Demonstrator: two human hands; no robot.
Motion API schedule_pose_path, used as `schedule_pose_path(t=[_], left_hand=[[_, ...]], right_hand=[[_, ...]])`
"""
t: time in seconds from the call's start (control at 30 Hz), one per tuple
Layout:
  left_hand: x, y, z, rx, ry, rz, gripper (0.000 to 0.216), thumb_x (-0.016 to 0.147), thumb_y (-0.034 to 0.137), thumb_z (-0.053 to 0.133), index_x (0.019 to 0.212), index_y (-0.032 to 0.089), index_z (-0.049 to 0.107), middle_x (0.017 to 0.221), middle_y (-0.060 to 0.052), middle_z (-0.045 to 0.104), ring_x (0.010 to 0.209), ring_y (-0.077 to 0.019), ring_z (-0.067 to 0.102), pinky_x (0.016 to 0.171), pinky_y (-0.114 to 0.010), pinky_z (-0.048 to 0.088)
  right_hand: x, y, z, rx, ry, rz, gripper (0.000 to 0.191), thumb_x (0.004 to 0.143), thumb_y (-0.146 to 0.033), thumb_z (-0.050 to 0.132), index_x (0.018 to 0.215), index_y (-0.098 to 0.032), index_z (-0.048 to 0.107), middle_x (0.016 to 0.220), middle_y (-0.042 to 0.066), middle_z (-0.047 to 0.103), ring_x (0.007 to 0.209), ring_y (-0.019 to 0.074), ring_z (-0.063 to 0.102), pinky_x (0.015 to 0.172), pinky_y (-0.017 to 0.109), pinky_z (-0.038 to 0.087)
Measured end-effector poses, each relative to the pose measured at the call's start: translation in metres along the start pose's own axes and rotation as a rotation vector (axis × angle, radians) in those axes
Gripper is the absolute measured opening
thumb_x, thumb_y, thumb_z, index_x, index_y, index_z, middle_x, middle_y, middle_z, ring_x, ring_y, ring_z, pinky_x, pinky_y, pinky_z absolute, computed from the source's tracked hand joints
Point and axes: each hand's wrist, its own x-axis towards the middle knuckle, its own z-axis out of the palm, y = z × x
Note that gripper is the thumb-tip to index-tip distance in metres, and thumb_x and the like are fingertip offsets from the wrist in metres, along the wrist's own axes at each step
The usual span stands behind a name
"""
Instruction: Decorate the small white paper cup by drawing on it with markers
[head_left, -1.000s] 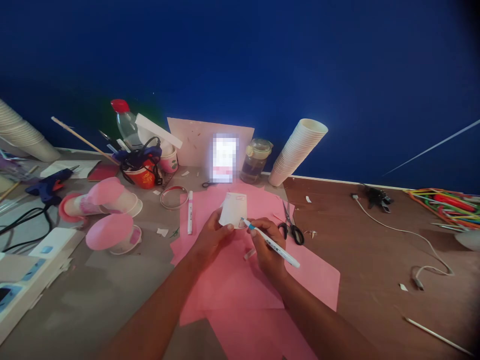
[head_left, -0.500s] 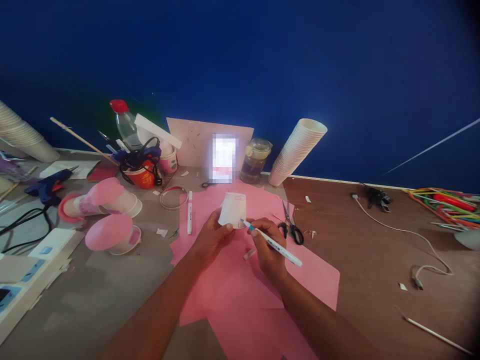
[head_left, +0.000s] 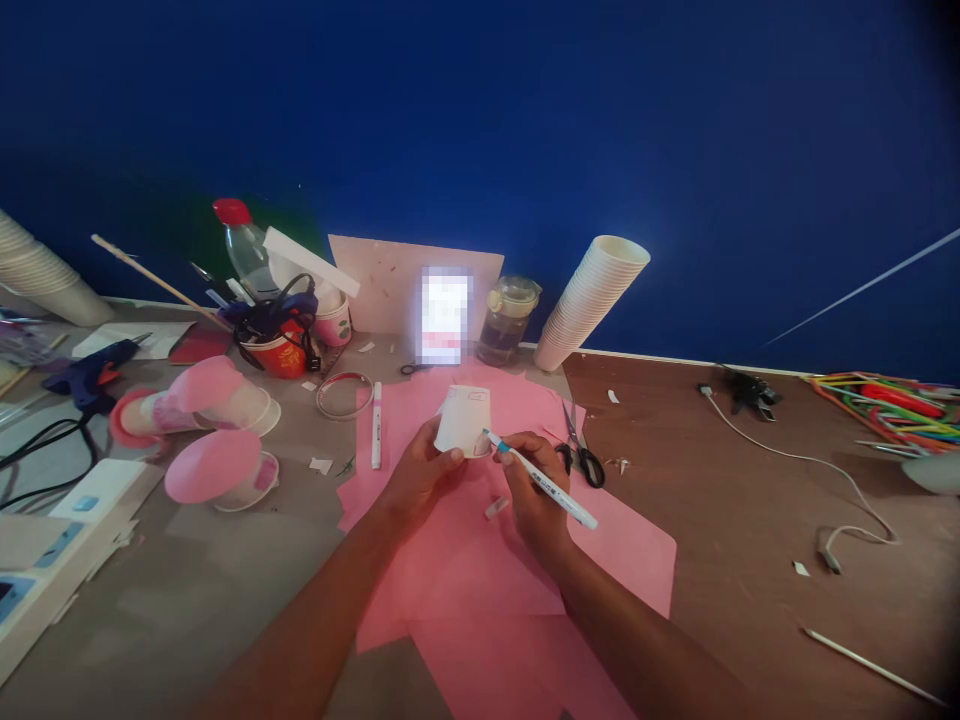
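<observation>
Head view: between the earlier pictures and now, little changes except that the whole scene slides slightly to the left, which we read as a small turn of the camera rather than anything moving on the table. Our left hand [head_left: 422, 468] holds the white paper cup [head_left: 461, 425] from its left side, thumb near the lower edge, above the middle of the pink sheets [head_left: 465, 580], with the wider end toward us. Our right hand [head_left: 538, 495] grips a white marker [head_left: 555, 488] like a pen, its blue-banded tip at the cup's lower right, touching or just beside the surface; we cannot tell which. By that tip sits 1 small outline, now a little easier to make out than before, though the blur leaves us unsure whether any line is new. Another small pinkish outline shows near the cup's narrow end. With the grip and pen position nearly unchanged, we judge that the marking is at a slow, careful stage, with the cup held steady for it. Another marker [head_left: 376, 428] and the scissors [head_left: 581, 458] lie on either side, apart from our hands.
</observation>
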Motion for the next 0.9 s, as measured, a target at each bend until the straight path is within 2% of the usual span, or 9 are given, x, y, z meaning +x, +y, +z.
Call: schedule_pose_path(t=[0.2,0.43,0.77,0.9], left_hand=[[-0.0001,0.0002,0.0002,-0.006,0.015,0.004,0.053,0.069,0.029,0.081,0.117,0.025,0.059,0.106,-0.005,0.068,0.096,-0.0192,0.061,0.082,-0.031,0.046],[0.0001,-0.0010,-0.0002,-0.025,0.004,0.011,0.052,0.070,0.029,0.080,0.117,0.025,0.059,0.106,-0.005,0.068,0.097,-0.0181,0.062,0.086,-0.032,0.047],[0.0008,-0.0013,-0.0011,-0.012,0.001,0.022,0.053,0.071,0.028,0.079,0.120,0.024,0.057,0.110,-0.007,0.067,0.098,-0.0193,0.062,0.084,-0.032,0.048],[0.0000,-0.0003,-0.0001,-0.019,-0.017,0.028,0.052,0.072,0.029,0.079,0.119,0.023,0.057,0.108,-0.007,0.068,0.096,-0.0196,0.063,0.086,-0.034,0.048]], right_hand=[[-0.0029,0.0027,-0.0005,0.081,-0.055,0.087,0.016,0.082,-0.035,0.061,0.090,-0.022,0.062,0.086,0.003,0.061,0.061,0.0133,0.056,0.030,0.019,0.043],[-0.0015,0.0004,-0.0002,0.068,-0.024,0.073,0.011,0.081,-0.032,0.061,0.085,-0.022,0.063,0.081,0.002,0.060,0.060,0.0128,0.055,0.032,0.019,0.045],[-0.0021,0.0004,-0.0002,0.078,-0.043,0.083,0.009,0.079,-0.029,0.062,0.084,-0.022,0.064,0.085,0.004,0.064,0.067,0.0153,0.062,0.033,0.019,0.045],[-0.0013,0.0008,-0.0021,0.093,-0.078,0.109,0.006,0.077,-0.028,0.061,0.078,-0.022,0.062,0.081,0.004,0.063,0.079,0.0208,0.066,0.032,0.019,0.045]])
